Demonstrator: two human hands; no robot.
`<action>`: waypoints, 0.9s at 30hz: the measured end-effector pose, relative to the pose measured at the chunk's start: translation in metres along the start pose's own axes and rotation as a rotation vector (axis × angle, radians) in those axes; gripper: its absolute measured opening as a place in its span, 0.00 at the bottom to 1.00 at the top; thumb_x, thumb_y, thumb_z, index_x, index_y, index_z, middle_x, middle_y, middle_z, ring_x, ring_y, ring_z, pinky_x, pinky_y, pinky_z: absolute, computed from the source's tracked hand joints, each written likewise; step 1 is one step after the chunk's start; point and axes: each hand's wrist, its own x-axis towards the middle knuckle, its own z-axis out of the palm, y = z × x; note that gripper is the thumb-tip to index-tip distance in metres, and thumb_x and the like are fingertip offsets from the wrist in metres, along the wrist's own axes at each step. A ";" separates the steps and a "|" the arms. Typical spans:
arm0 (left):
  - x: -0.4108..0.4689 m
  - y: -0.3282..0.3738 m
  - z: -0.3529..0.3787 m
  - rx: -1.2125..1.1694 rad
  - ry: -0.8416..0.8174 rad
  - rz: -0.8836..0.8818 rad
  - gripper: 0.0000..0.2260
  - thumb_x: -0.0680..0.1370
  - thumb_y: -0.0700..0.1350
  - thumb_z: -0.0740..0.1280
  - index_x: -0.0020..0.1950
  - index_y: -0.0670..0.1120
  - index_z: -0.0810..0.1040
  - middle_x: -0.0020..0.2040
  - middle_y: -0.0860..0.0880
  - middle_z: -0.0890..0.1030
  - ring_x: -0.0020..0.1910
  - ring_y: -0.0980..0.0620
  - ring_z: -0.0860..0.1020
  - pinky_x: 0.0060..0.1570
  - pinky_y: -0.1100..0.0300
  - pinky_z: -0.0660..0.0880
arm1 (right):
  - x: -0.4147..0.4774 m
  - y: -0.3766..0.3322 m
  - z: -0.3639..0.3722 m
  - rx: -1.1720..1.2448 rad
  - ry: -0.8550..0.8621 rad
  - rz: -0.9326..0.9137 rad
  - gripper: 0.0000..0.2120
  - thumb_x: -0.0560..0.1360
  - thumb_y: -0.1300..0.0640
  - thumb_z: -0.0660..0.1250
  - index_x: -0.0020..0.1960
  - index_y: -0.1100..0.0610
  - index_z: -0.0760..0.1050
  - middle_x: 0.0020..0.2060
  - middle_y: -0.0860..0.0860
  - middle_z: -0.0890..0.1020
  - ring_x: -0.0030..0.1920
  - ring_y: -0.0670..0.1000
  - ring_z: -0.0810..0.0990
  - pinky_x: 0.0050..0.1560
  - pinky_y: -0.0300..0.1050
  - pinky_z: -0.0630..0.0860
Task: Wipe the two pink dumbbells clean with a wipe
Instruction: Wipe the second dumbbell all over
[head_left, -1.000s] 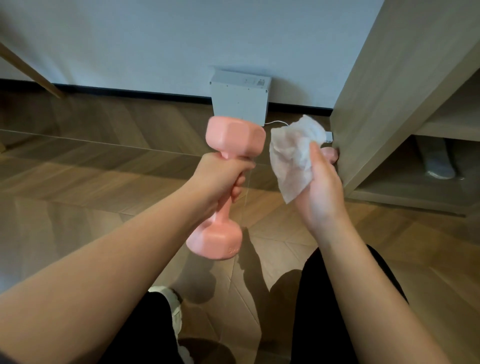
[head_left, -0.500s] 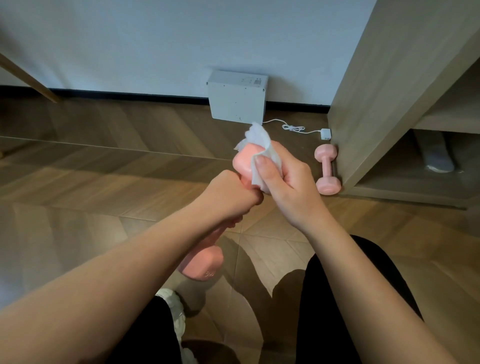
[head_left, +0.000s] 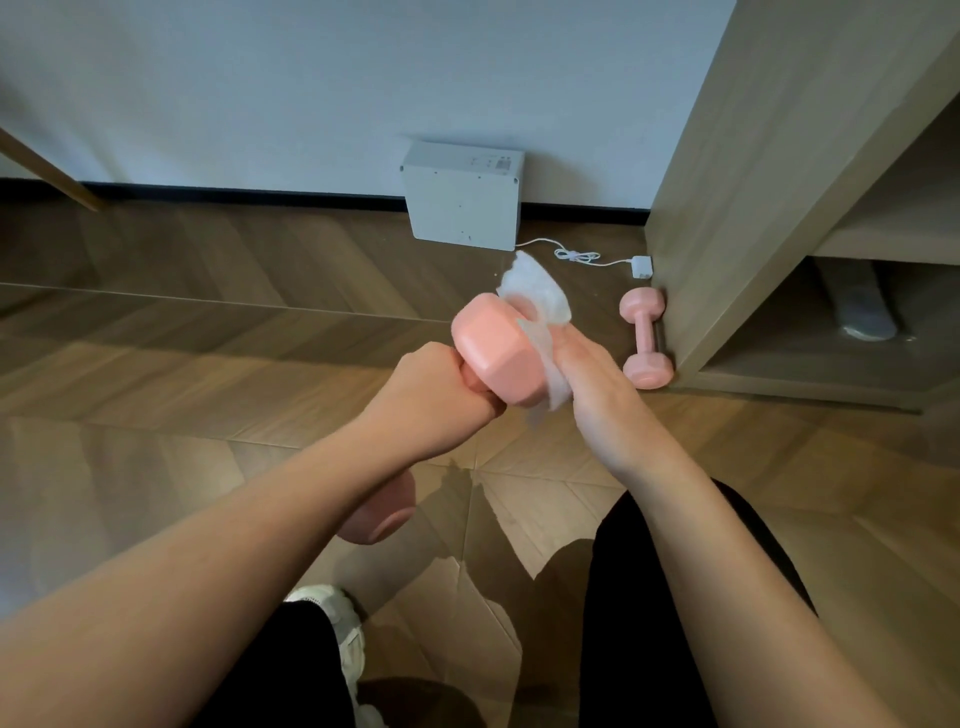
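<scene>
Above the floor, the left hand (head_left: 441, 395) fingers curl round the dumbbell (head_left: 498, 353) handle. The right hand (head_left: 597, 395) pinches the wipe (head_left: 540, 296), which has moved from the head's top to its side, so wiping is under way.

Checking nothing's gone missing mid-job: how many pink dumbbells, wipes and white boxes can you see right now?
Pink dumbbells: 2, the held dumbbell and the floor dumbbell
Wipe: 1
White box: 1
Total: 4

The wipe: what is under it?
Under the wipe is the upper head of the dumbbell that the left hand holds. The head's right side is covered, so it cannot be seen.
</scene>
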 end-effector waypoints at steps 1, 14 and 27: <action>0.001 0.000 0.000 -0.060 -0.009 -0.038 0.09 0.70 0.44 0.67 0.31 0.44 0.73 0.21 0.53 0.72 0.22 0.54 0.69 0.26 0.63 0.67 | -0.003 0.000 0.002 -0.011 0.006 -0.071 0.14 0.81 0.54 0.51 0.51 0.44 0.75 0.42 0.35 0.78 0.47 0.35 0.75 0.50 0.31 0.70; -0.007 0.001 0.000 0.443 0.009 0.163 0.12 0.72 0.46 0.62 0.28 0.49 0.66 0.27 0.51 0.71 0.27 0.51 0.70 0.25 0.60 0.60 | 0.009 0.007 -0.002 0.059 0.027 0.107 0.21 0.83 0.58 0.53 0.39 0.44 0.79 0.29 0.36 0.78 0.31 0.36 0.75 0.31 0.27 0.68; -0.002 0.001 0.004 0.492 -0.169 0.244 0.12 0.74 0.47 0.62 0.31 0.51 0.65 0.30 0.53 0.71 0.29 0.56 0.70 0.27 0.59 0.63 | 0.005 0.020 0.007 0.133 0.211 0.059 0.16 0.82 0.62 0.56 0.37 0.58 0.72 0.26 0.41 0.75 0.29 0.38 0.72 0.31 0.30 0.68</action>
